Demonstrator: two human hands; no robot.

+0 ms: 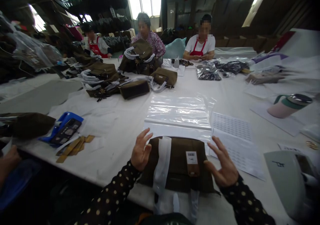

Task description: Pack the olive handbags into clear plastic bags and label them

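Handbag (178, 166), dark brown and soft, lay face up on the white table (117, 165), between the left hand (140, 153) and the right hand (223, 166). Handling it well at that point seemed to call for light, even pressure from both sides, with the palms kept well apart so that the cloth would not buckle in the middle. It looked wise to keep the thumbs clear of the paper tag (192, 158), which could easily crease, and to leave the white-wrapped strap (162, 161) lying straight rather than bunched under a palm.

The fingers of both hands were spread wide and gripped nothing. The left thumb stood at the bag's upper left edge, and the right thumb pointed inward at its right edge; whether either one touched the cloth could not be told. The strap crossed the front nearer the left fingers, while the tag sat nearer the right. Just beyond the fingertips lay clear plastic sleeves (178, 108), and printed sheets (232, 128) rested past the right fingers.
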